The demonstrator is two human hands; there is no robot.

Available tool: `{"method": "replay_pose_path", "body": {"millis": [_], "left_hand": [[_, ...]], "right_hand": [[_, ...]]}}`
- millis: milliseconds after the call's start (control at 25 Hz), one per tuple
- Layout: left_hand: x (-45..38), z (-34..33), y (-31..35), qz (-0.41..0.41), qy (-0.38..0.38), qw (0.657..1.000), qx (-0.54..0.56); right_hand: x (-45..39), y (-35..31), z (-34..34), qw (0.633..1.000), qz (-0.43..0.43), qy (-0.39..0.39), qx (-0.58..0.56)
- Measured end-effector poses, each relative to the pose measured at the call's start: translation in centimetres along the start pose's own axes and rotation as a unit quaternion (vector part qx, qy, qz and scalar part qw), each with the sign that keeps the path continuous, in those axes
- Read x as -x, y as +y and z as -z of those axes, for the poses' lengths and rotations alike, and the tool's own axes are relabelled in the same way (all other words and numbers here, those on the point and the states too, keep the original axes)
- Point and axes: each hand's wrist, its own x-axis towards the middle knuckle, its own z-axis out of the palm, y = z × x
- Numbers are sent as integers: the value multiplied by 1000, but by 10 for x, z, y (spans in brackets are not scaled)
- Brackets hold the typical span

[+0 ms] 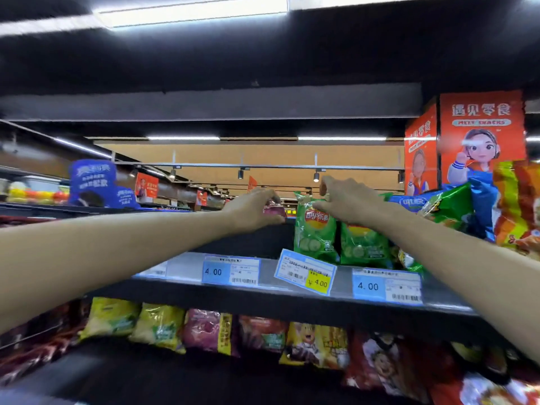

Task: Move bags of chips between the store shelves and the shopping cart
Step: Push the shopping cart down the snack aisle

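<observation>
Both arms reach up to the top shelf (pixel 263 283), at about 12 o'clock of the view. Left hand (pixel 254 210) has its fingers curled round a small pink-red bag (pixel 274 209); only the bag's right edge shows past the fingers, so its type can't be read. Bag sits at the hand's 3 o'clock, above the shelf's bare dark stretch.

Right hand (pixel 347 200) is at the top of the green Lay's bag (pixel 314 229), thumb and fingers bent and close to the bag's top edge; whether it actually pinches the bag is unclear from the blur. That bag stands upright on the shelf. A second green bag (pixel 363 242) stands just beside it at its 3 o'clock, partly hidden under the right forearm.

Further at 3 o'clock: a tilted green bag (pixel 450 209), orange-red bags (pixel 517 206), an orange snack sign (pixel 482 135) above them.

Shelf front edge carries blue price tags (pixel 230 271) reading 4.00; one tag with a yellow patch (pixel 305 271) hangs tilted.

Lower shelf at 6 o'clock holds a row of bags: yellow bags (pixel 134 323), a pink one (pixel 204 330), red and yellow ones to the right. Cart not in view.
</observation>
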Motion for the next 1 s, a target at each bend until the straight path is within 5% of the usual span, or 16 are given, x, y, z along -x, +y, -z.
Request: {"method": "replay_pose_path", "body": {"millis": [600, 1000], "left_hand": [[269, 149, -19, 160, 10, 972, -172], [553, 244, 6, 327, -83, 886, -319]], "right_hand": [[113, -190, 49, 944, 276, 52, -172], [272, -367, 60, 879, 433, 30, -198]]}}
